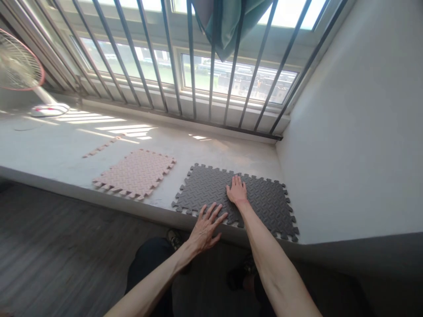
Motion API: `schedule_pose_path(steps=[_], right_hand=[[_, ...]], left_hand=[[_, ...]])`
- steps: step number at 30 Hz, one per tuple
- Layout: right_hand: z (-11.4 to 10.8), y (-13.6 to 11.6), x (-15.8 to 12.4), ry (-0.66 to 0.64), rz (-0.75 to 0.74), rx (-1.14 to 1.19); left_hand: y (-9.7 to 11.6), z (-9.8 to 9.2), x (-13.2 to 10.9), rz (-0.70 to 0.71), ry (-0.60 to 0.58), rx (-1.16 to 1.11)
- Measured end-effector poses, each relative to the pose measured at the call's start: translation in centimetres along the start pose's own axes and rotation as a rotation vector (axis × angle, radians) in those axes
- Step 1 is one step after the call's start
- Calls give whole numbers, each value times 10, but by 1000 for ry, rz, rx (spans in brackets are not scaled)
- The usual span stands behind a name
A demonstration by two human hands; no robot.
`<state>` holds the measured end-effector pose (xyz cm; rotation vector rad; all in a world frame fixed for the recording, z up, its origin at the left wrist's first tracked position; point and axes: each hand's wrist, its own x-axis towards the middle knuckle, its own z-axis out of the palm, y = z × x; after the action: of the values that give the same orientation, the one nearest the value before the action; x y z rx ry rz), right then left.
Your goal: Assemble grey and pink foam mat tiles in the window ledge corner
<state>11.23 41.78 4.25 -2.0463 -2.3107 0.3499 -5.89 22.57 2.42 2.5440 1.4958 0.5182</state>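
Two grey foam puzzle mats (264,200) lie joined side by side on a concrete window ledge (59,149), at its right end by the wall. My right hand (236,190) rests flat on the grey mats near their middle seam, fingers stretched out. My left hand (207,224) lies open with fingers spread at the front edge of the left grey mat, over the rim of the ledge. A pink foam mat (135,173) lies apart to the left. A thin pink edge strip (101,147) lies behind it.
A window with slanted metal bars (191,66) runs along the back of the ledge. A fan (20,66) stands at the far left. A teal cloth (228,24) hangs from the bars. A white wall (357,132) closes the right side. Dark wooden floor lies below.
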Motion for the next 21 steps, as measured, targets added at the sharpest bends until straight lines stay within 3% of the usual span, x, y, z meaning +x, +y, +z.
schedule_pose_path(steps=[4, 8, 12, 16, 19, 21], right_hand=[[24, 7, -44, 180, -90, -11], [39, 16, -81, 253, -134, -23], [36, 26, -121, 305, -238, 43], [50, 46, -205, 393, -364, 253], [90, 58, -289, 262, -340, 478], [123, 57, -338, 170, -255, 620]], left_hand=[[-6, -7, 1, 32, -68, -49], [-18, -14, 3, 82, -101, -156], [-51, -28, -11, -24, 78, -239], [-119, -62, -52, -340, 399, -189], [-180, -95, -88, -782, 642, -171], [-216, -115, -106, -1076, 743, -226]])
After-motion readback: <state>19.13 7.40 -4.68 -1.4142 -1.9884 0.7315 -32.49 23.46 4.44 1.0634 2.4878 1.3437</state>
